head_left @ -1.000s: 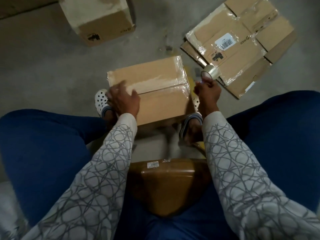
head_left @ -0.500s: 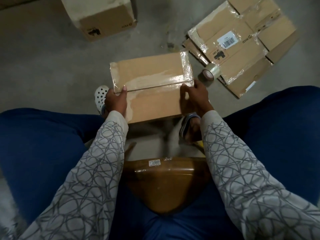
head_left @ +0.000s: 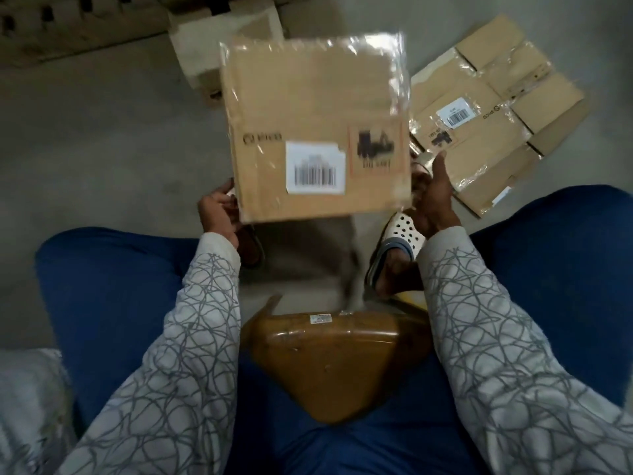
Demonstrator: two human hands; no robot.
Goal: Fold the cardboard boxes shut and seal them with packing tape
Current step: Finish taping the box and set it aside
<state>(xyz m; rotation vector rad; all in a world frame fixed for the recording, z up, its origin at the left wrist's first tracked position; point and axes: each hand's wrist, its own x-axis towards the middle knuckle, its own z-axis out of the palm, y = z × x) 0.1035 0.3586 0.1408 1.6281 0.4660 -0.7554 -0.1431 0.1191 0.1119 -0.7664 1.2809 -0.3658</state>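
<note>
A taped cardboard box (head_left: 315, 108) with a barcode label and a printed mark hangs tilted above the floor between my knees. My left hand (head_left: 219, 214) grips its lower left corner with curled fingers. My right hand (head_left: 435, 200) holds the lower right edge, one digit pointing up along the side and the other fingers hidden behind the box. A roll of clear packing tape (head_left: 423, 159) lies on the floor just past my right hand, mostly hidden.
Flattened cardboard boxes (head_left: 486, 108) lie stacked on the floor at the right. Another closed box (head_left: 212, 46) stands behind the lifted one. The brown stool seat (head_left: 325, 365) shows between my legs, and my sandalled feet (head_left: 397, 245) sit below the box.
Both hands have lifted the box off the floor and tipped it so its labelled side faces me. A second ago my right hand was at the tape roll, which now lies on the floor.
</note>
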